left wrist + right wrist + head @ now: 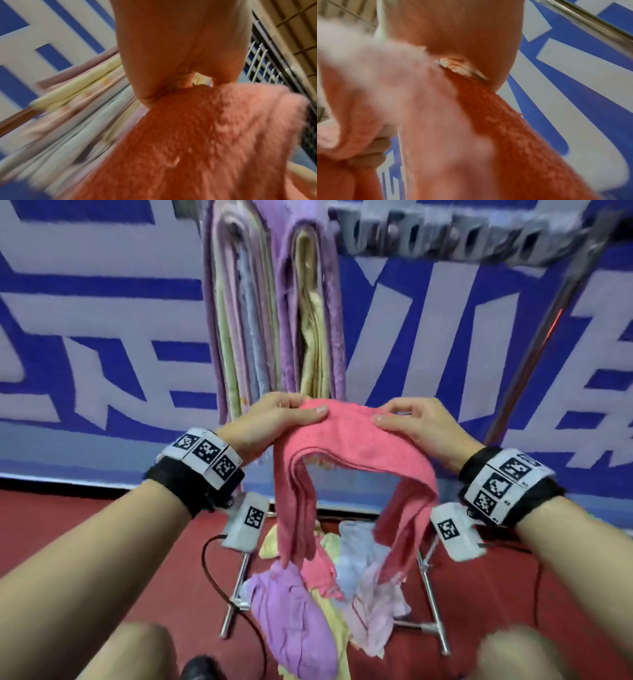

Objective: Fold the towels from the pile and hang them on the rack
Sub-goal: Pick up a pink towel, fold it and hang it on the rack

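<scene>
Pink towel [356, 440] spans left-right, ends drooping, pinched by left hand [274, 419] and right hand [421, 422].

The scene is seen from head height, looking forward and down. Each wrist view is aimed upward along its palm, very close; the folded pink terry towel [356, 440] is shared by all three.

Coral-pink towel [356, 440], purple, yellow and pale blue hung towels [274, 313], blue-and-white banner [102, 313], dark red floor [68, 525].
</scene>
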